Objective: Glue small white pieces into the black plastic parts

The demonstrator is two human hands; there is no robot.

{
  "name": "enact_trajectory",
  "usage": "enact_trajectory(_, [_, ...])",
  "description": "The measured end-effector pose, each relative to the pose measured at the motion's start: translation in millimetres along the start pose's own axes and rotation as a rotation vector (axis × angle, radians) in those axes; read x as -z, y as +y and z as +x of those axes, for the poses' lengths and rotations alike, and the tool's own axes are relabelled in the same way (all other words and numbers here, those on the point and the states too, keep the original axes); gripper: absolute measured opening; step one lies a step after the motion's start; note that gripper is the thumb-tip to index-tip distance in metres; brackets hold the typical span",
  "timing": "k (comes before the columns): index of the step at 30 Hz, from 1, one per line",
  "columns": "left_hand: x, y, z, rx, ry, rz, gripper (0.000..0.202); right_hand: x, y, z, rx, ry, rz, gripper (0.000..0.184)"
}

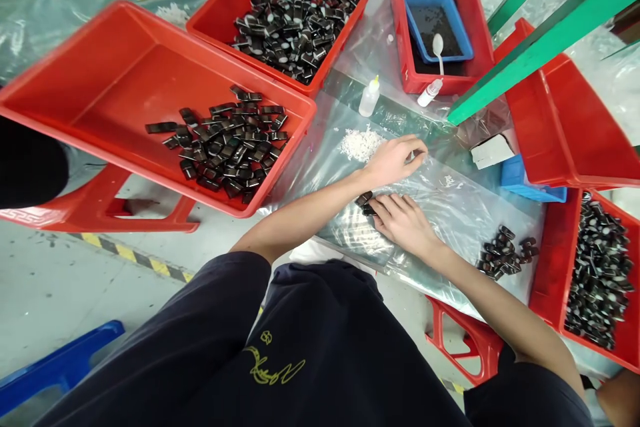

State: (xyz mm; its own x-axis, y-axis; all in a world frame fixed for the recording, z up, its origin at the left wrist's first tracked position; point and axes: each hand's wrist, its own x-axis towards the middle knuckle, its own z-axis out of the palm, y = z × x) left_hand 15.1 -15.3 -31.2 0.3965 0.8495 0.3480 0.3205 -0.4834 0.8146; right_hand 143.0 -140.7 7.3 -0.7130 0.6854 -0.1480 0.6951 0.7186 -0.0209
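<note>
My left hand (pixel 395 159) reaches over the plastic-covered table (pixel 450 207), fingers curled in a pinch beside a small heap of white bits (pixel 359 144); what it pinches is too small to see. My right hand (pixel 403 217) lies lower, fingers together, pressing on a couple of small black parts (pixel 365 201) at its fingertips. A loose pile of the same black parts (pixel 505 255) lies on the table to the right.
Red bins hold black parts at left (pixel 223 147), at top centre (pixel 295 13) and at lower right (pixel 600 273). A red bin with a blue tray and white spoon (pixel 437 23) stands behind. Two small dropper bottles (pixel 369 97) stand near green bars (pixel 545 33). An empty red bin (pixel 565 127) sits at right.
</note>
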Motion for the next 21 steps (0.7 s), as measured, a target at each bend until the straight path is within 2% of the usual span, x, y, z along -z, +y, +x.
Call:
enact_trajectory(5, [17.0,-8,10,0.025,0.128,-0.002,0.02,-7,16,8,-0.059,0.103,0.233,0.032])
enact_trajectory(9, [20.9,-13,14,0.062,0.178,-0.074,0.021,-6,44,7,-0.241,0.327,0.543,0.028])
enact_trajectory(11, [18.7,-13,14,0.054,0.142,-0.147,0.023,-5,61,4,-0.369,0.457,0.659,0.027])
enact_trajectory(14, [14.2,-9,9,0.004,0.0,-0.241,0.031,-4,79,-1,-0.496,0.604,0.754,0.026])
enact_trajectory(17, [11.8,-3,2,-0.062,-0.118,-0.256,0.033,-7,86,-6,-0.506,0.657,0.787,0.027])
enact_trajectory(21, [11.8,2,-5,-0.114,-0.143,-0.158,0.027,-15,87,-11,-0.495,0.666,0.815,0.029])
